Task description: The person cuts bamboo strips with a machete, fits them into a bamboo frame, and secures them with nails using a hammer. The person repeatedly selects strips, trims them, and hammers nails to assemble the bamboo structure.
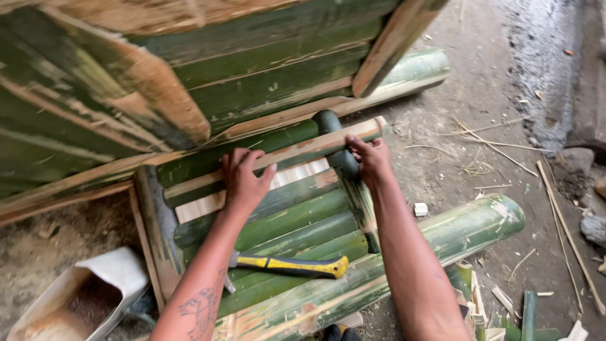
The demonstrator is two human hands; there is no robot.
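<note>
Green bamboo slats [297, 221], yellow-and-black hammer handle [290, 265]

A green split-bamboo slat [271, 158], its pale cut edge upward (slightly tilted), lies crosswise atop a frame of parallel green bamboo slats [297, 221].

Bare dirt ground [480, 82] on the right gives open room. A hammer [287, 265] lies near across the bamboo slats [297, 218]; the upright bamboo panel [189, 76] blocks the far left.
</note>
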